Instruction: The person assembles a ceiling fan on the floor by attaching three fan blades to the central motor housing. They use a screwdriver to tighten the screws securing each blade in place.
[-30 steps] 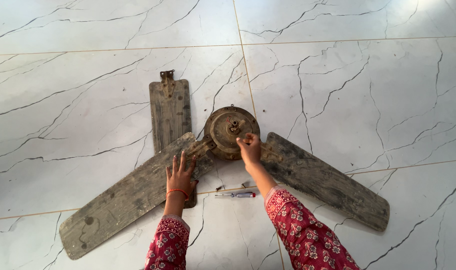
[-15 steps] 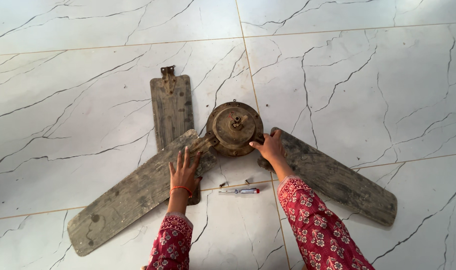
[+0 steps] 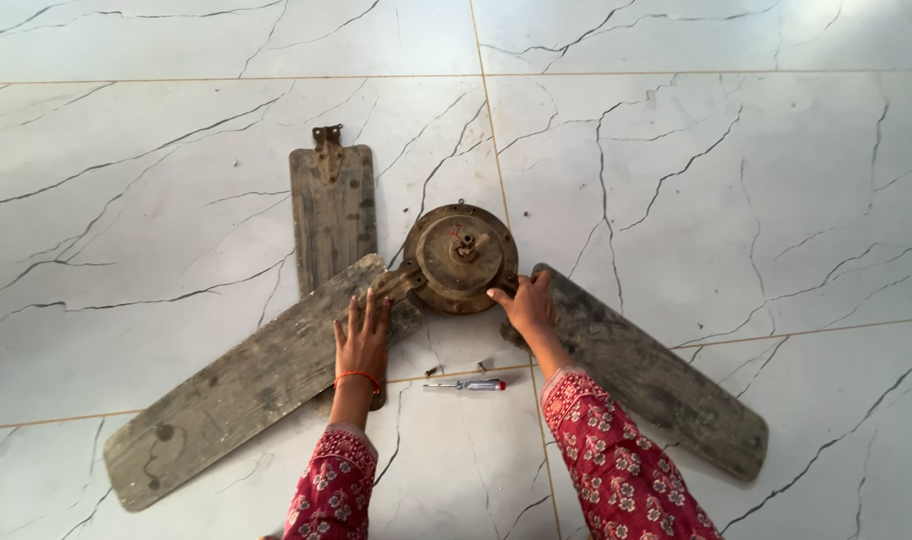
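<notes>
Left hand: your left hand [image 3: 362,340] lies flat, fingers released, on the left blade [image 3: 246,385].
Right hand: your right hand [image 3: 524,305] has slid to the motor hub [image 3: 461,258] edge, fingers loosely spread, gripping nothing.

An old ceiling fan [image 3: 446,300] is laid flat on the floor, motor hub [image 3: 461,258] facing up, round, rusty brown, with a short shaft stub at its centre. Three dirty grey blades are seen: one [image 3: 331,210] pointed away (bracket at its far end), one [image 3: 236,395] spread to the lower left, one [image 3: 656,375] to the lower right. Surfaces are stained and worn.
</notes>
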